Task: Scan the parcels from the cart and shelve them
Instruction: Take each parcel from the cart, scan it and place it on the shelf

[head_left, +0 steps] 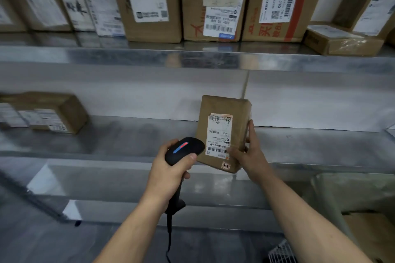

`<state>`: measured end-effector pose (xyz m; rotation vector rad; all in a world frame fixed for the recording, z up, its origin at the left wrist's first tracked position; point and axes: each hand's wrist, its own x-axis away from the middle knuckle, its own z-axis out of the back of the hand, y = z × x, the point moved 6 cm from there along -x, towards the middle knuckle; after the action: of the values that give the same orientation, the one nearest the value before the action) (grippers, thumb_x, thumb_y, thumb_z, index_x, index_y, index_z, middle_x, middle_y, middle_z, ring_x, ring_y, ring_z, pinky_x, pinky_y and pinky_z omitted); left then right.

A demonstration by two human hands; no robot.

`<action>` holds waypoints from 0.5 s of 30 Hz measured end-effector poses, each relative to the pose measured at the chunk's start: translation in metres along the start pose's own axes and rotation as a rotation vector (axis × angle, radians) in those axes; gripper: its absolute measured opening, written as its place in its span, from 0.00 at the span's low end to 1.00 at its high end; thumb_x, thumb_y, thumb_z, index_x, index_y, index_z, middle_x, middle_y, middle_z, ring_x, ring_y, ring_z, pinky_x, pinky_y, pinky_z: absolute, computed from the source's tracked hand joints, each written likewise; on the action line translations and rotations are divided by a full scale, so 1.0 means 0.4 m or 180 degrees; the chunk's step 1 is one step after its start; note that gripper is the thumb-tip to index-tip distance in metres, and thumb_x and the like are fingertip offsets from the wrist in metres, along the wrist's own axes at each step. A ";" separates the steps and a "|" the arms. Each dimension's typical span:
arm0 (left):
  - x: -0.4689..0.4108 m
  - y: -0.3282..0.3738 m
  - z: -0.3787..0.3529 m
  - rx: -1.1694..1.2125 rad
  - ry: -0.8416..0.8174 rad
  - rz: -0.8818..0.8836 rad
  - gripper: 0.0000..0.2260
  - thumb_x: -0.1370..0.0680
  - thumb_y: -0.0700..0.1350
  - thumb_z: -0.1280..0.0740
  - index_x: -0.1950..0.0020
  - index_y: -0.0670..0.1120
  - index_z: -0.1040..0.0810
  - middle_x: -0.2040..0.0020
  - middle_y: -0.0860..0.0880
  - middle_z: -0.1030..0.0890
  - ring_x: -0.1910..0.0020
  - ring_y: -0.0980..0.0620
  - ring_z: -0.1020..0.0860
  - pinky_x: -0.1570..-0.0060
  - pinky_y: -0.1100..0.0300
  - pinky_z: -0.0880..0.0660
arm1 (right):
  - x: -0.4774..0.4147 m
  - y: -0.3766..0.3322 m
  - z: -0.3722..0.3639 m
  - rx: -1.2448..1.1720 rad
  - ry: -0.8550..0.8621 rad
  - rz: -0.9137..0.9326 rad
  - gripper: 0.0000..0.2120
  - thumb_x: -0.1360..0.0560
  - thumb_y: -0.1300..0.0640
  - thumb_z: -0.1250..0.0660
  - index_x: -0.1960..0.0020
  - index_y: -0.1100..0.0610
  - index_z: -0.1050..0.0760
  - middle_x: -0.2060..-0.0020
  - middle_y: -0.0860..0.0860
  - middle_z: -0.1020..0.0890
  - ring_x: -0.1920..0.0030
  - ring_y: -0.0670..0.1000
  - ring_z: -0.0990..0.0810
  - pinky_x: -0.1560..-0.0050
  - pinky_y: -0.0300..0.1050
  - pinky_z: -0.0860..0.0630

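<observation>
1. Two hands were raised before a metal shelf [128,134].
2. Left hand [171,171] had its fingers curled round a black scanner [184,148], whose head was just beside the parcel.
3. Right hand [250,156] gripped the brown parcel [222,126] upright by its edge, label toward the camera.
4. Cardboard boxes [154,6] stood on the tier above.

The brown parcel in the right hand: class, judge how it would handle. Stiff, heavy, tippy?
The brown parcel is probably stiff: its edges look straight in the right hand. Likely light, since one hand holds it up by its side. Taller than wide, it may tip if stood on end.
</observation>
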<state>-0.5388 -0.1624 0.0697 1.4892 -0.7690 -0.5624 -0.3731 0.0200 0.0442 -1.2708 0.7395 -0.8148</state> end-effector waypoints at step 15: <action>0.076 0.025 0.318 0.0065 0.0161 -0.0076 0.26 0.35 0.50 0.24 0.37 0.51 0.24 0.57 0.44 0.17 0.65 0.49 0.21 0.65 0.58 0.23 | 0.073 -0.056 -0.306 -0.0163 0.0073 -0.0090 0.49 0.24 0.66 0.29 0.21 0.33 0.55 0.42 0.32 0.27 0.45 0.37 0.24 0.38 0.58 0.22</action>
<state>-0.6152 -0.2692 0.0732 1.5275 -0.7204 -0.5344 -0.4638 -0.0702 0.0469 -1.3222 0.7665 -0.8390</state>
